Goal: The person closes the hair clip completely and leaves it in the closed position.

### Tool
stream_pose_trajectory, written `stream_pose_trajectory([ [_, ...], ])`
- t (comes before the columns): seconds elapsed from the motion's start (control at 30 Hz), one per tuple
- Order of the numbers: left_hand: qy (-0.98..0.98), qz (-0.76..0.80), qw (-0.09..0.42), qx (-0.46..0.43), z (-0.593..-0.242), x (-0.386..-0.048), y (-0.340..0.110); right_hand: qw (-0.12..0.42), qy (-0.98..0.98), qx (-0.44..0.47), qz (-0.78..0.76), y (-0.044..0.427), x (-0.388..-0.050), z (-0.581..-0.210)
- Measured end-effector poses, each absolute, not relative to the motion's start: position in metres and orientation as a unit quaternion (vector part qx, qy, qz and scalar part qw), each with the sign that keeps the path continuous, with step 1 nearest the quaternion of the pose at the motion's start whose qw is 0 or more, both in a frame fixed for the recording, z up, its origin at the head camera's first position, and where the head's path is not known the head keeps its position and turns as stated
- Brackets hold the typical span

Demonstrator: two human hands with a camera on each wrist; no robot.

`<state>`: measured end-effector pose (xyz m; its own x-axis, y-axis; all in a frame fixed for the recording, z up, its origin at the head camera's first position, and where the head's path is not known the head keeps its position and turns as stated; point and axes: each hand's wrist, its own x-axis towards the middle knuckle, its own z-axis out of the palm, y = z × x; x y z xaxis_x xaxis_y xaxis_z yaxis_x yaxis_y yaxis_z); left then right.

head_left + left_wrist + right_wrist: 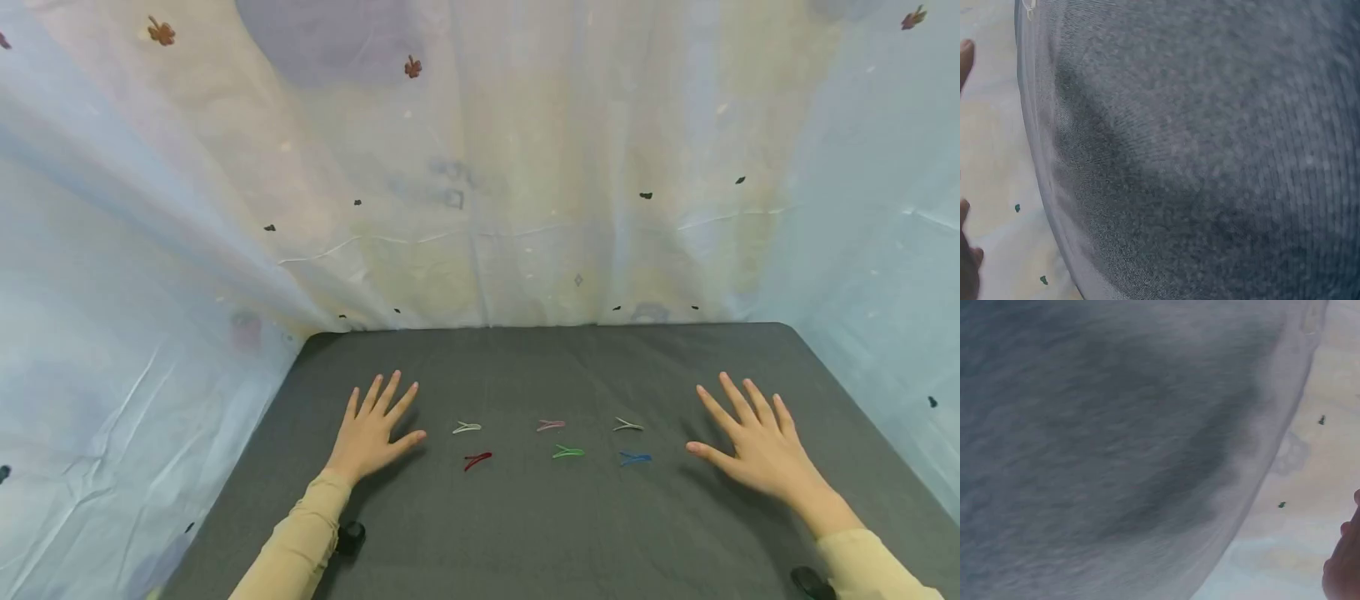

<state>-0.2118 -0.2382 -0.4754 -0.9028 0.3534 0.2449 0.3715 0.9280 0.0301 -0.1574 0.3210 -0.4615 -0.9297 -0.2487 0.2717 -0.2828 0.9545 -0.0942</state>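
Observation:
My left hand [373,435] hovers over the left of a dark grey table [517,533], fingers spread and straight, holding nothing. On the right, my right hand [767,450] is spread the same way, also holding nothing. Between them lie small slim V-shaped hair clips in two rows. The far row has a whitish clip [467,427], a pink clip [551,425] and a cream clip [628,425]. Nearer are a red clip [477,459], a green clip [568,452] and a blue clip [636,457]. The wrist views catch only parts of fingers at their outer edges.
A pale patterned curtain [525,167] hangs behind the table's far edge and along both sides. Dark wrist devices, one by the left sleeve [350,538] and one by the right sleeve [812,582], sit under the forearms.

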Motion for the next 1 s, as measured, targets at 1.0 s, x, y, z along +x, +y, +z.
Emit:
stream_pose_trajectory([
  [1.0, -0.946, -0.152, 0.067, -0.279, -0.475, -0.225, -0.191, 0.161, -0.919, 0.255, 0.252, 0.143, -0.202, -0.427],
])
